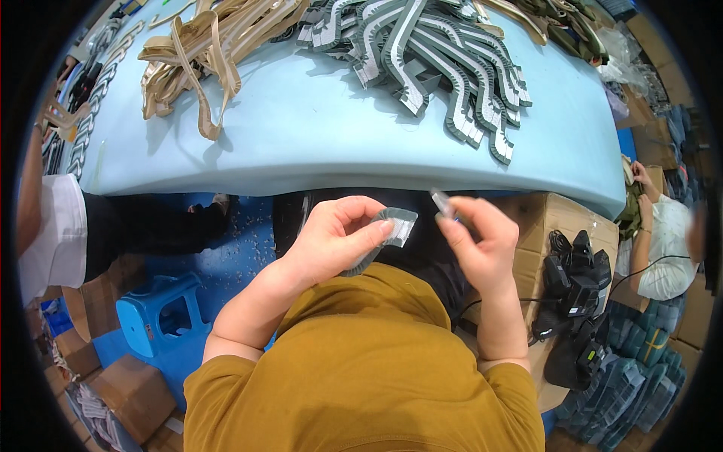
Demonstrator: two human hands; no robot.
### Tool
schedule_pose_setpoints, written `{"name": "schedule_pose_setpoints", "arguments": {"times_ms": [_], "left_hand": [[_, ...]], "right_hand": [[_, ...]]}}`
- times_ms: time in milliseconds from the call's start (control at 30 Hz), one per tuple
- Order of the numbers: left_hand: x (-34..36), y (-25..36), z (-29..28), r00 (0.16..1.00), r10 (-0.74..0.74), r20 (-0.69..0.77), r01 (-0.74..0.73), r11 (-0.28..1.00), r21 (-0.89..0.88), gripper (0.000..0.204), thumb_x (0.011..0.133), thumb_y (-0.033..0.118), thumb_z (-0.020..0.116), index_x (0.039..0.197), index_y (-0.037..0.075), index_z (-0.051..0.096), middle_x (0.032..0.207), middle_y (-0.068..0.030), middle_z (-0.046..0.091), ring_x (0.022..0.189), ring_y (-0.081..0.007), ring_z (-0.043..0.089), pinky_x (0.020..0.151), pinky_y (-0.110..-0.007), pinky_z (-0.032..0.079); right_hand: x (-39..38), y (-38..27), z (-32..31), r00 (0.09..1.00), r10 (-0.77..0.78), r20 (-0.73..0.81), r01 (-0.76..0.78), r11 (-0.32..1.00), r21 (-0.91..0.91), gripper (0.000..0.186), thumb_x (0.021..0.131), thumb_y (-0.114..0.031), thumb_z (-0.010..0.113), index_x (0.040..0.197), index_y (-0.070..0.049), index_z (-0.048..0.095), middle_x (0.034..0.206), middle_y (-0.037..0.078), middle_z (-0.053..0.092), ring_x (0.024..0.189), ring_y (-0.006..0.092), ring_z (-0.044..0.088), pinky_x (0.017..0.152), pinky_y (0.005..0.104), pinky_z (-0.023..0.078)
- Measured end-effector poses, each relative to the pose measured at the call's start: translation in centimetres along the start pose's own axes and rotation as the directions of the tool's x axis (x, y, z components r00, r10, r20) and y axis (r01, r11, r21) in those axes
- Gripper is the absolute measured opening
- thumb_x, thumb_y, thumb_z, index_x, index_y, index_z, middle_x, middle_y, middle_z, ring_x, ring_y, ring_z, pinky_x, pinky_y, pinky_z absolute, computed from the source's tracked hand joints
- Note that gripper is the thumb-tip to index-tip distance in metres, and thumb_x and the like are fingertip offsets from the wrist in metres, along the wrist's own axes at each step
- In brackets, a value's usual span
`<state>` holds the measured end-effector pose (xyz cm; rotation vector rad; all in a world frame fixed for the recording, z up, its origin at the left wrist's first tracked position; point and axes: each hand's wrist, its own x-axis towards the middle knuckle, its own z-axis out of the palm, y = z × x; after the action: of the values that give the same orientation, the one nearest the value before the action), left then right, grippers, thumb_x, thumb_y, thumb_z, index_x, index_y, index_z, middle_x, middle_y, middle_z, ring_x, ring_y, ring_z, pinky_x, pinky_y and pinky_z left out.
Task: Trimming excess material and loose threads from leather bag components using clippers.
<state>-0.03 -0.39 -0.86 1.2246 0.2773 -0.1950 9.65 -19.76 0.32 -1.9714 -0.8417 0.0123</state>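
A worker in a mustard-yellow shirt (361, 377) sits at the near edge of a pale blue table (316, 135), both hands raised just in front of the chest. The left hand (331, 237) is curled, thumb and fingertips pinching a curved grey strip (385, 235) by its pale upper end, the darker rest of the strip arcing down below the palm. The right hand (478, 241), just beside it and not touching it, is closed around a small clear-tipped tool (441, 203) that sticks up and to the left from between thumb and forefinger, its tip near the strip's end. Far across the table lies a fanned heap of similar grey strips (437, 60), and to its left a tangle of tan strips (211, 45). Under the table to the left, a blue plastic stool (162, 313) stands on the blue floor, with cardboard boxes (128, 392) nearer still. To the right, a brown carton (561, 215) holds black devices with cables (576, 279). Another person in a white top (666, 241) sits at the far right, and a second person's white sleeve (56, 233) shows at the left edge.
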Motion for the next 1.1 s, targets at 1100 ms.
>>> {"name": "schedule_pose_setpoints", "arguments": {"times_ms": [1100], "left_hand": [[-0.5,-0.8,-1.6,0.882,-0.276,0.382,0.24,0.961,0.14,0.031,0.089,0.024,0.053,0.105,-0.002,0.059,0.094,-0.0049,0.061,0.087,-0.0115,0.054,0.08,-0.026,0.043]], "right_hand": [[6.9,1.4,3.7,0.786,0.346,0.512,-0.618,0.451,0.644,0.017,0.081,-0.019,0.062,0.079,-0.002,0.06,0.05,-0.008,0.04,0.038,0.001,0.029,0.036,0.0187,0.02]]}}
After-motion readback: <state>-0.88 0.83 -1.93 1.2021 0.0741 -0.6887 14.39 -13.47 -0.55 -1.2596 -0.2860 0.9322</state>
